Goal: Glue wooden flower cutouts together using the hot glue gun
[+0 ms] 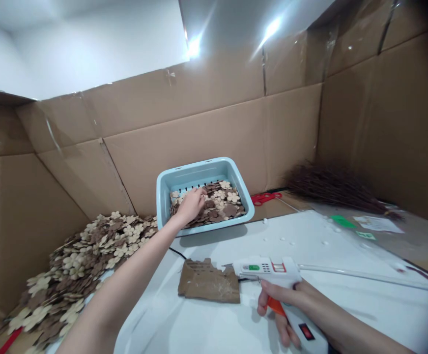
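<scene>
My left hand [191,204] reaches into a light blue plastic basket [203,172] filled with tan and brown flower-shaped wooden cutouts [223,201]. Its fingers are curled down onto the pieces at the basket's left side; what they pinch is hidden. My right hand [282,305] grips the handle of a white hot glue gun [269,269] with an orange trigger, its nozzle pointing left toward a torn piece of brown cardboard [209,282] on the white table [309,241].
A large heap of the same flower cutouts [84,260] lies at the left. Red scissors [265,197] and a bundle of dark twigs [331,189] sit behind the basket at the right. Cardboard walls [199,128] enclose the table. A clear glue stick [361,274] lies at the right.
</scene>
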`<action>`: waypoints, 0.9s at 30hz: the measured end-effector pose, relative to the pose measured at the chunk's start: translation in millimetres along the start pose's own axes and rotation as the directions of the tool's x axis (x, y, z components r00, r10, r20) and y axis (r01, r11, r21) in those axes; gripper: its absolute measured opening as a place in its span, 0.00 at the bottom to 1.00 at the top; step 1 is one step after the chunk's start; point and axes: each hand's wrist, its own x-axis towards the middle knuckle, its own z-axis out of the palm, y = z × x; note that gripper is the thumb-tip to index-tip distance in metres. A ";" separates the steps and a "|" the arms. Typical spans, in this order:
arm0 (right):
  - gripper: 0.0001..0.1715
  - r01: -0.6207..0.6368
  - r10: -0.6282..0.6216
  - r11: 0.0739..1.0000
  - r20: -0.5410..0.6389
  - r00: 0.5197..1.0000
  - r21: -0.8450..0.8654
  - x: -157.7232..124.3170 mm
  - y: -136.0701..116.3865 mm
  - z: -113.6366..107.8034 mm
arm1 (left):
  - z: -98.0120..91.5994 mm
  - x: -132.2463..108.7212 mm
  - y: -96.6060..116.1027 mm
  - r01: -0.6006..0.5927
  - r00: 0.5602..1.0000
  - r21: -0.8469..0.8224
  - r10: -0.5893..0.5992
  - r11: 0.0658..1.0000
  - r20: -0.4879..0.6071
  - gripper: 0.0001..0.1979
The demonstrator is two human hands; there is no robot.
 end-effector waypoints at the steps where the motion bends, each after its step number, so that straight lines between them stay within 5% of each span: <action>1: 0.25 -0.001 0.001 1.000 -0.004 1.000 0.003 0.4 0.2 -0.5 | -4.5 -2.5 -1.5 -0.001 1.000 0.000 0.001 1.000 -0.016 0.11; 7: 0.23 -0.010 0.010 1.000 -0.034 0.999 -0.001 3.5 3.8 -3.7 | -14.7 -19.8 -14.2 0.008 1.000 0.034 -0.008 0.999 0.019 0.08; 15: 0.22 0.017 -0.016 0.999 -0.044 0.999 0.029 2.0 1.8 0.3 | -1.4 -29.4 -25.7 0.100 0.995 -0.016 -0.100 0.995 -0.005 0.20; 24: 0.22 -0.009 0.009 1.000 -0.028 1.000 -0.011 3.0 2.2 -3.1 | -11.9 -33.5 -28.9 0.137 0.987 -0.248 -0.153 0.959 -0.046 0.02; 27: 0.22 -0.004 0.005 0.999 -0.044 0.999 0.032 4.7 4.9 -3.4 | -28.1 -43.1 -22.1 0.145 0.984 -0.368 -0.173 0.918 -0.043 0.06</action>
